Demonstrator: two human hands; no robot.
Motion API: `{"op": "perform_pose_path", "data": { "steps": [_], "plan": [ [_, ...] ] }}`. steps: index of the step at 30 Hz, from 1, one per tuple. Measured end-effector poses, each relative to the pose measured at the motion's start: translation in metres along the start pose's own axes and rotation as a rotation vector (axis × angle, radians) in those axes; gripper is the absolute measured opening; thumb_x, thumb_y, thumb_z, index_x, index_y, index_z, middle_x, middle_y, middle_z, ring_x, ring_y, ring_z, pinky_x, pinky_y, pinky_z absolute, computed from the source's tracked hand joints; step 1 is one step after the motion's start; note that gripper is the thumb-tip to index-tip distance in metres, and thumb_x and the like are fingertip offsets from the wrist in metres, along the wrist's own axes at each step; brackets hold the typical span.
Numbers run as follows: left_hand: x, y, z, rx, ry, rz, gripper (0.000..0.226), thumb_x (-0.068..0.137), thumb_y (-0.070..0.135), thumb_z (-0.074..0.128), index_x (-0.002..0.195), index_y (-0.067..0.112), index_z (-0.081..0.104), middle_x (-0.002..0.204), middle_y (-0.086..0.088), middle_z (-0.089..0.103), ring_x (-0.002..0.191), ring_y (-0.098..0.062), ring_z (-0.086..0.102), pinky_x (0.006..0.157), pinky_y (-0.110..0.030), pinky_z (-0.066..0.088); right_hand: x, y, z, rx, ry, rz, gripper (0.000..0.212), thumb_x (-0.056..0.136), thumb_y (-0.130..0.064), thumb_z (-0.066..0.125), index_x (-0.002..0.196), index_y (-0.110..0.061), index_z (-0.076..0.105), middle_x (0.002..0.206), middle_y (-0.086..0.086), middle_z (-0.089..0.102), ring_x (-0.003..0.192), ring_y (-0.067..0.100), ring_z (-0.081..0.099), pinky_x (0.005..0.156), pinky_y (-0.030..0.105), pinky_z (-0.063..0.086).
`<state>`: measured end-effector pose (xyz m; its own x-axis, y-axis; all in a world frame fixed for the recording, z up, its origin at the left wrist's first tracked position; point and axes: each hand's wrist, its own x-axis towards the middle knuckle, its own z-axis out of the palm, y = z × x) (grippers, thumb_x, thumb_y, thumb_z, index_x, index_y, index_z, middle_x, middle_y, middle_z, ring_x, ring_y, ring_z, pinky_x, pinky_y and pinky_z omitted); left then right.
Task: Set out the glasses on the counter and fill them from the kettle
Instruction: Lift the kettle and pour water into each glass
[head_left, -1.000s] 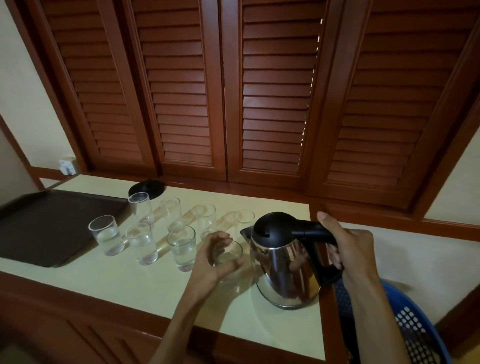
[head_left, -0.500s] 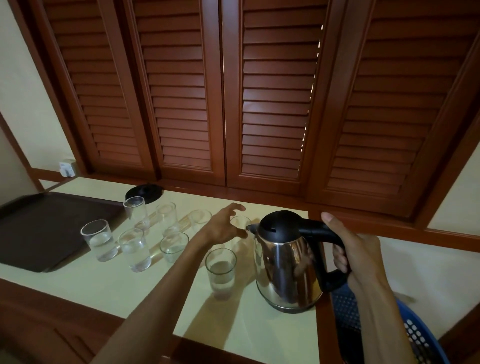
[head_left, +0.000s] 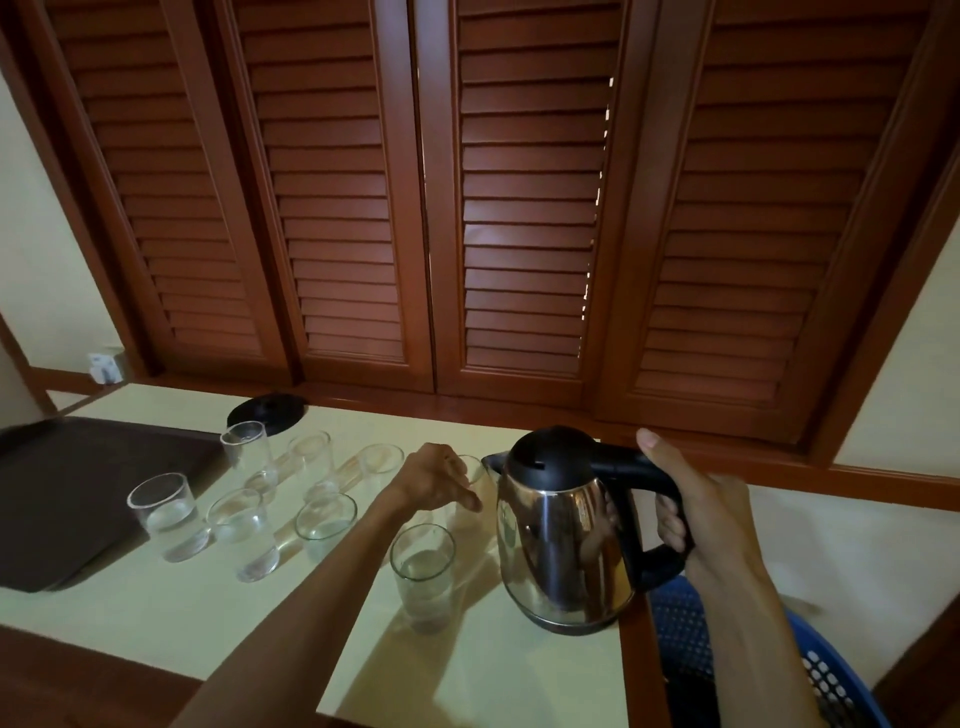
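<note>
Several clear glasses stand in two rows on the pale counter (head_left: 493, 675); some hold a little water. The nearest one (head_left: 423, 571) stands alone in front, with water at its bottom. My left hand (head_left: 434, 480) reaches over it and curls round the rightmost back-row glass (head_left: 476, 475), which is largely hidden behind the fingers. Just right of that glass the steel kettle (head_left: 566, 540) with a black lid stands on the counter. My right hand (head_left: 696, 514) grips its black handle, thumb along the top.
A dark brown tray (head_left: 62, 493) lies at the left end of the counter. The kettle's black base (head_left: 267, 413) sits behind the glasses. A blue perforated basket (head_left: 831, 680) stands below right. Wooden louvred shutters (head_left: 519, 208) close the back.
My left hand let go of the front glass, reached to the back row and closed round the glass beside the kettle's spout. The kettle and my right hand stayed put.
</note>
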<state>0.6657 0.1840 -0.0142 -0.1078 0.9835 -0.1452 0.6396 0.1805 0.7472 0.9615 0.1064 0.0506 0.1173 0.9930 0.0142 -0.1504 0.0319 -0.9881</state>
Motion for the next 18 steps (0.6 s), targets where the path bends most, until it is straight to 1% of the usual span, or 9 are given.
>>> {"op": "perform_pose_path", "data": {
  "steps": [2,4,7,9,11,13,16,17,18],
  "plan": [
    [-0.004,0.003,-0.003,-0.086,0.023,0.005,0.038,0.065,0.008,0.093,0.097,0.001,0.074,0.094,-0.013,0.074,0.086,-0.025,0.069,0.082,-0.038,0.06,0.0,-0.002,0.0,0.002,0.004,0.003,0.056,0.074,-0.049,0.083,0.036,-0.019,0.054,0.042,0.007,0.041,0.035,0.018,0.035,0.038,0.023,0.031],
    [-0.009,0.009,-0.011,-0.218,0.054,0.019,0.038,0.066,0.007,0.093,0.098,0.0,0.074,0.093,-0.012,0.074,0.085,-0.024,0.069,0.076,-0.032,0.058,0.001,-0.004,0.0,0.011,0.007,0.005,0.056,0.075,-0.048,0.082,0.036,-0.019,0.056,0.043,0.007,0.04,0.036,0.018,0.034,0.038,0.023,0.03],
    [-0.018,0.018,-0.023,-0.477,0.107,0.08,0.04,0.064,0.008,0.094,0.098,-0.001,0.075,0.103,-0.007,0.076,0.092,-0.022,0.069,0.078,-0.032,0.054,0.004,-0.009,-0.003,0.044,0.016,0.0,0.048,0.078,-0.045,0.081,0.04,-0.021,0.065,0.045,0.005,0.039,0.038,0.017,0.033,0.039,0.024,0.028],
    [-0.025,0.025,-0.027,-0.651,0.108,0.11,0.028,0.063,0.006,0.089,0.087,0.009,0.076,0.104,-0.001,0.074,0.087,-0.02,0.065,0.079,-0.033,0.05,0.006,-0.012,-0.004,0.075,0.01,-0.006,0.041,0.075,-0.047,0.082,0.046,-0.02,0.071,0.045,0.003,0.039,0.038,0.016,0.033,0.039,0.024,0.027],
    [-0.03,0.03,-0.026,-0.765,0.101,0.129,0.02,0.066,0.008,0.08,0.077,0.021,0.068,0.099,0.0,0.072,0.083,-0.022,0.061,0.076,-0.033,0.047,0.008,-0.018,-0.003,0.105,0.006,-0.018,0.035,0.07,-0.05,0.083,0.056,-0.018,0.077,0.045,0.002,0.04,0.037,0.013,0.034,0.038,0.023,0.026],
    [-0.032,0.032,-0.023,-0.801,0.127,0.139,0.025,0.075,0.007,0.077,0.082,0.022,0.059,0.097,-0.002,0.071,0.085,-0.023,0.065,0.075,-0.033,0.046,0.012,-0.023,-0.001,0.116,0.002,-0.039,0.038,0.065,-0.052,0.084,0.064,-0.014,0.078,0.045,0.001,0.041,0.036,0.011,0.034,0.036,0.022,0.025],
    [-0.035,0.028,-0.016,-0.705,0.198,0.163,0.035,0.068,0.005,0.078,0.089,0.02,0.055,0.097,-0.011,0.075,0.087,-0.021,0.068,0.072,-0.033,0.046,0.019,-0.033,0.002,0.066,-0.006,-0.065,0.061,0.061,-0.056,0.085,0.079,0.001,0.073,0.044,0.002,0.041,0.036,0.013,0.034,0.036,0.022,0.027],
    [-0.036,0.027,-0.014,-0.654,0.217,0.16,0.036,0.067,0.002,0.078,0.089,0.019,0.055,0.097,-0.015,0.077,0.087,-0.021,0.07,0.073,-0.034,0.048,0.02,-0.038,0.003,0.042,-0.019,-0.082,0.066,0.06,-0.057,0.085,0.083,0.003,0.072,0.044,0.003,0.042,0.036,0.014,0.035,0.036,0.022,0.028],
    [-0.037,0.027,-0.012,-0.601,0.225,0.157,0.037,0.069,-0.004,0.077,0.09,0.018,0.056,0.095,-0.018,0.078,0.084,-0.02,0.07,0.075,-0.035,0.051,0.022,-0.043,0.005,0.013,-0.042,-0.098,0.066,0.061,-0.057,0.085,0.081,0.004,0.071,0.044,0.003,0.043,0.036,0.014,0.036,0.036,0.022,0.029]
  ]
}}
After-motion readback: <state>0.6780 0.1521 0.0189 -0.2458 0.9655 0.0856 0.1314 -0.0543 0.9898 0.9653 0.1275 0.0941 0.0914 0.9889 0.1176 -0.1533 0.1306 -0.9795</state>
